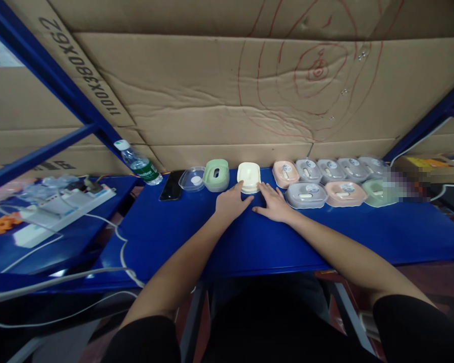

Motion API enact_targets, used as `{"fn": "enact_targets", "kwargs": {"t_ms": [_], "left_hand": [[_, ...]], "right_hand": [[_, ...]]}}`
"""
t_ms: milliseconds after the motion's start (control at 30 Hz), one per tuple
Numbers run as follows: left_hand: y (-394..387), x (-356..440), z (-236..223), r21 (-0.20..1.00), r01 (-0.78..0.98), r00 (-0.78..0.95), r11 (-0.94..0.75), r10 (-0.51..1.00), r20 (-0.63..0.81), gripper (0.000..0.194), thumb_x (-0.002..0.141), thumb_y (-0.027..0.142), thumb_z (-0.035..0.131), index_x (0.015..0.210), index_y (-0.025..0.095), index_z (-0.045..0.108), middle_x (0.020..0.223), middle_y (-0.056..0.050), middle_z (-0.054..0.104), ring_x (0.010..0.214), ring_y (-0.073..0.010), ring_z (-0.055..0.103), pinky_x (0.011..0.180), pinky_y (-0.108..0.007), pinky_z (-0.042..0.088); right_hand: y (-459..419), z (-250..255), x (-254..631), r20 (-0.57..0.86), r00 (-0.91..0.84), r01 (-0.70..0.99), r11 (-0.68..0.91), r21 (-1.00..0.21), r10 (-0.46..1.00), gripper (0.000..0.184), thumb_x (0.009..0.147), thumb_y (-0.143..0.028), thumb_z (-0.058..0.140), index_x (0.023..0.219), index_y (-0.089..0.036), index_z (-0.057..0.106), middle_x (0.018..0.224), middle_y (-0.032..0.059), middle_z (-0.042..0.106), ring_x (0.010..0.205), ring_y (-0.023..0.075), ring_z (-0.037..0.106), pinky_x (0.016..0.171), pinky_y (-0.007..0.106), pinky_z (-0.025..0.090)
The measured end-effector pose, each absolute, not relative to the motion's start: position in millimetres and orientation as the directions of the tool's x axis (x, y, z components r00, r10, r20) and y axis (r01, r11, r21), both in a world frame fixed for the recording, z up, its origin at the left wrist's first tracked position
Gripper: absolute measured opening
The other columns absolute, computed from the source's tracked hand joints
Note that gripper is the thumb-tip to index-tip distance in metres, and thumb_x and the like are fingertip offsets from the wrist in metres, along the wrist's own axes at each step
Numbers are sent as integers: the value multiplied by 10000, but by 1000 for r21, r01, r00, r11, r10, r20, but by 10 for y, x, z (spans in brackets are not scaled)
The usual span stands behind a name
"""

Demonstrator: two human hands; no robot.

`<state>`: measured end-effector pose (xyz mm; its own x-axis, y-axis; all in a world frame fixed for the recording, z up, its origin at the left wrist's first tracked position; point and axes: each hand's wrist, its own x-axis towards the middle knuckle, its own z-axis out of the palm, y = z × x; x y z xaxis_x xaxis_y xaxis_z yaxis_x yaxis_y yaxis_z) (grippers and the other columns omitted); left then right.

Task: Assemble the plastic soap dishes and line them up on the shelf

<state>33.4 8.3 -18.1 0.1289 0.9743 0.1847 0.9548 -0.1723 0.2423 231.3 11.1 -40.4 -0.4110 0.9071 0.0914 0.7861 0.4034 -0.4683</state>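
A cream plastic soap box (248, 176) stands on the blue shelf (249, 237), between my two hands. My left hand (232, 200) rests on the shelf with its fingers reaching the box's front left edge. My right hand (274, 202) lies flat, fingers stretched toward the box's front right corner. Neither hand grips anything. A green soap box (216, 175) sits just left of the cream one, and beside that is a clear lid (192, 179).
Several lidded soap boxes (327, 182) in pink, grey and green line the shelf to the right. A black phone (171, 185) and a water bottle (138, 163) lie at the left. A white power strip (66, 204) with cables sits far left. Cardboard (227, 85) forms the back wall.
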Motion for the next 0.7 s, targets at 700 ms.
{"fn": "enact_targets", "kwargs": {"t_ms": [700], "left_hand": [[-57,266,56,235,932,268,-276,961,67,437,928,619,613,1078,223,724,1003,-68,777,960,-267,738,836,-367,556]], "right_hand": [[61,-325,2284,111,-573,732,568,-376,812,830,950,-514,597,1658,-231,269,1691,121,340,1590,409,205,1211,777,14]]}}
